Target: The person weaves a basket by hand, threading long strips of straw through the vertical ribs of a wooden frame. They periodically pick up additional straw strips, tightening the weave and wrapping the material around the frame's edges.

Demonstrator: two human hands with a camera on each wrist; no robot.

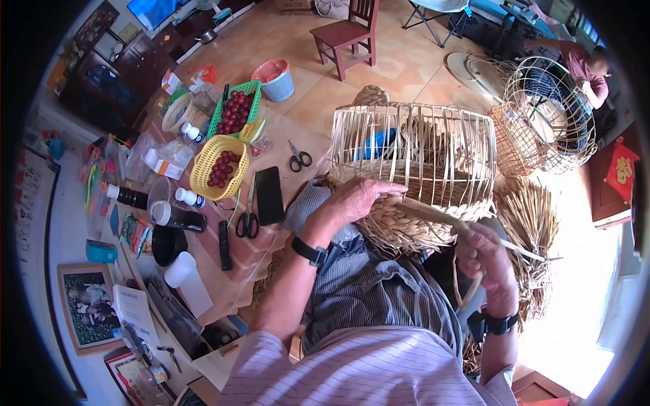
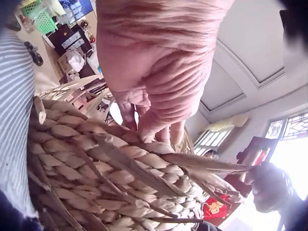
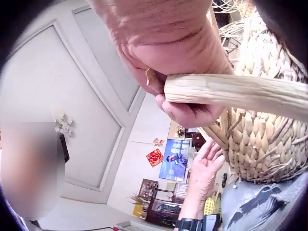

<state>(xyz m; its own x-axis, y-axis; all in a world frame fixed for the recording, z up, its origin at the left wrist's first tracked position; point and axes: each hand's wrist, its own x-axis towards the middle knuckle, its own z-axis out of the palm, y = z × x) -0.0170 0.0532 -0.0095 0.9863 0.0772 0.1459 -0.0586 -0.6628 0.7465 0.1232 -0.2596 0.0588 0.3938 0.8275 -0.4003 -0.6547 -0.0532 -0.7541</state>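
Note:
A half-woven basket leans over the lap, its braided wall below a frame of thin upright stakes. At its edge, the left hand pinches the weave, thumb on the near side and fingers reaching behind. The right hand, out to the right, grips a long, flat dried plant strand in curled fingers. That strand stretches from the right fist to the basket edge beside the left fingertips. Loose strand ends stick out of the braided wall.
Left, a cloth-covered table holds scissors, a phone, a yellow basket of red fruit and several bottles. A bundle of dried stalks stands right of the lap. Behind it are wire-like basket frames and another person.

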